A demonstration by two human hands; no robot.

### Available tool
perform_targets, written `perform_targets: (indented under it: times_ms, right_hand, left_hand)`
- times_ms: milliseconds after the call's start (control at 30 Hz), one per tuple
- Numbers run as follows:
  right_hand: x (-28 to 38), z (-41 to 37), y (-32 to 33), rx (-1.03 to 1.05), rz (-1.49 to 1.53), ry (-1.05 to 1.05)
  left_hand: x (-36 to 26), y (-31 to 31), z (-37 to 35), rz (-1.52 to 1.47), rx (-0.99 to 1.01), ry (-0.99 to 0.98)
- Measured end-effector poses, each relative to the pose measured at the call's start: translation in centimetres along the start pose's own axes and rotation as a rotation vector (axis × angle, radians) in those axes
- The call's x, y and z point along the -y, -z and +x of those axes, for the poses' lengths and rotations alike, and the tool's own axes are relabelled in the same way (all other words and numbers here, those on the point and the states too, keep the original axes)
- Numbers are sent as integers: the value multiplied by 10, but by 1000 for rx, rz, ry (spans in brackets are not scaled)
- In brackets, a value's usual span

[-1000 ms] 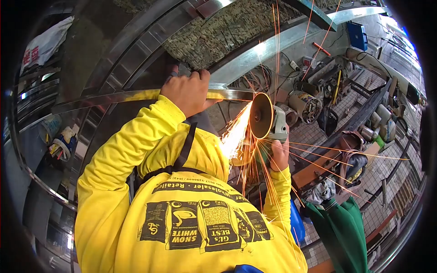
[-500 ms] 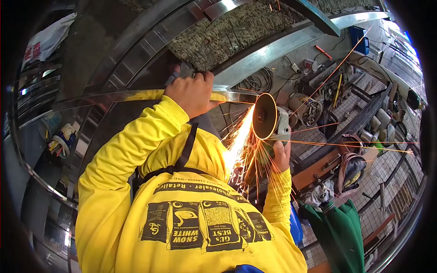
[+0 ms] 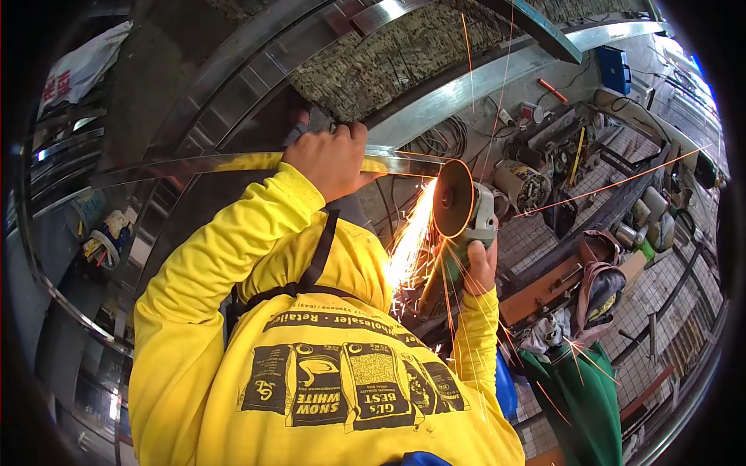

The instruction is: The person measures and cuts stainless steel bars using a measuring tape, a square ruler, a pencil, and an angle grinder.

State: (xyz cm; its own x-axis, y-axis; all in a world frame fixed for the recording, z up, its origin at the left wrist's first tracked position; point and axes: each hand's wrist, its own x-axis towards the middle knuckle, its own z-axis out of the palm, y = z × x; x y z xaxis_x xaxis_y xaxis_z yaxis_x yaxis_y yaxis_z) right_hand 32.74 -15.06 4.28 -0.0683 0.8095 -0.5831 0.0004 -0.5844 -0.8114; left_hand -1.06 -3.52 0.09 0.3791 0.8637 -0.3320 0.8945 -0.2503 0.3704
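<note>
The metal strip (image 3: pixel 194 165) runs level ahead of the chest, with the left hand (image 3: pixel 332 159) clenched around its middle. At the strip's far end the right hand (image 3: pixel 482 268) grips the angle grinder (image 3: pixel 466 206). The disc has stayed engaged. The sparks (image 3: pixel 408 233) below the strip have thinned, which suggests lighter contact.

Noted blue box (image 3: pixel 614 70) by far wall, red-handled tool (image 3: pixel 552 90) near it. Saw motor (image 3: pixel 519 182) beside cable coil (image 3: pixel 435 141). Spotted green cloth (image 3: pixel 583 396) over tiled floor (image 3: pixel 649 299), white bag (image 3: pixel 78 70) well apart.

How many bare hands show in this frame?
2. The left hand grips the metal strip; the right hand holds the angle grinder, amid sparks. No others show.
</note>
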Motion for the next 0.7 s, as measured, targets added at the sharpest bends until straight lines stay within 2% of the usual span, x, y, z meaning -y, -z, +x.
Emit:
perform_targets:
  times_ms: [67, 167, 333, 467, 533, 700]
  right_hand:
    - [2, 4, -7, -24, -55, 91]
    - [-1, 1, 2, 5, -81, 26]
    - [5, 4, -12, -27, 115, 7]
    - [1, 0, -2, -59, 3, -34]
    - [-5, 5, 2, -20, 31, 13]
    - [1, 3, 2, -41, 38, -46]
  left_hand:
    - [0, 1, 0, -1, -3, -6]
    - [0, 1, 0, -3, 2, -4]
    - [0, -4, -1, 9, -15, 10]
    - [0, -5, 0, 4, -10, 9]
    - [1, -5, -1, 6, -14, 5]
    - [0, -4, 0, 5, -3, 13]
